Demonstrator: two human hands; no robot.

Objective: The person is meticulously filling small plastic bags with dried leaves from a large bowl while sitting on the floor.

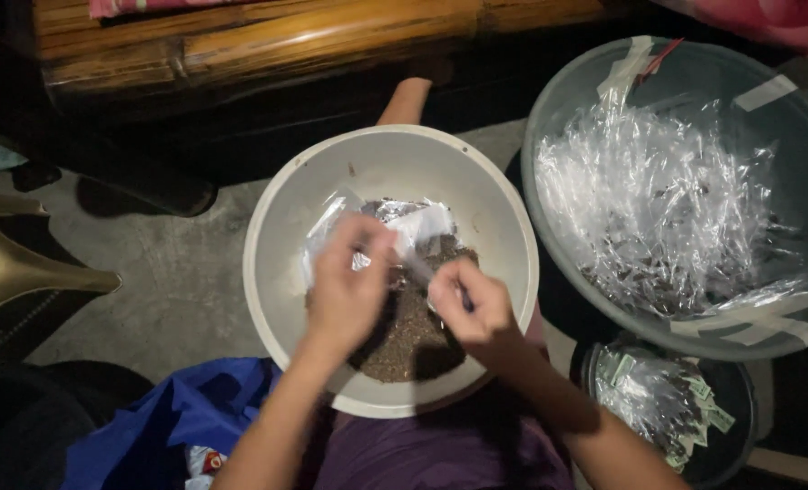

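Over a white bowl (268,263) of brown grains (404,336): left hand (347,289) and right hand (473,303), both pinched shut on a clear packet (417,265) between them; best emptied low, tear kept small.

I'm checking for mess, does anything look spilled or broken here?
Nothing spilled: the brown bits stay inside the white bowl. The grey basin has tape strips on its rim, perhaps patching damage.
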